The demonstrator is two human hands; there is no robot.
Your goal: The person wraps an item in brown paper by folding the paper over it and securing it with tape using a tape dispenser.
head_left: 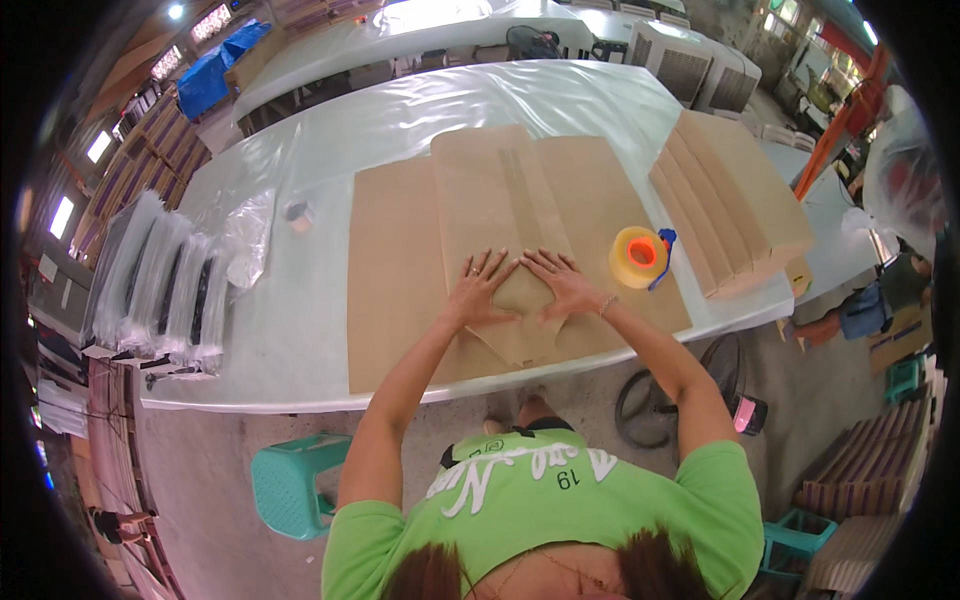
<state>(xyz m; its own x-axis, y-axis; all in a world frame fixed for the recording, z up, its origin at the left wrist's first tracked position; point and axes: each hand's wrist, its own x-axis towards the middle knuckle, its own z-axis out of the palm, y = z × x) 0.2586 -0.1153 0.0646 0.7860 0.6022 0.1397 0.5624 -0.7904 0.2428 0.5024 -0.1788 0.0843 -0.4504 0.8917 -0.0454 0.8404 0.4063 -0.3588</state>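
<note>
A flattened brown cardboard carton [505,235] is laid lengthwise on top of a larger brown cardboard sheet [400,270], near the front edge of a long table covered in pale plastic film [300,180]. The near end of the carton is seen folded into angled flaps, and both hands are pressed down on that end. The left hand [478,285] is laid flat with fingers spread wide, palm on the cardboard; nothing is gripped by it. The right hand [560,282] is likewise laid flat and open, fingers fanned, with its fingertips almost meeting those of the left hand over the fold. A bracelet is noted at the right wrist.

An orange tape roll on a blue-handled dispenser [640,257] is stood on the cardboard sheet just beside the right hand. A stack of flattened brown cartons [735,200] is placed further right on the table, well apart from the hands. Bundles of long items in clear plastic bags [165,285] are lined up at the left end of the table. A teal plastic stool [290,485] is seen on the floor below the table's edge.
</note>
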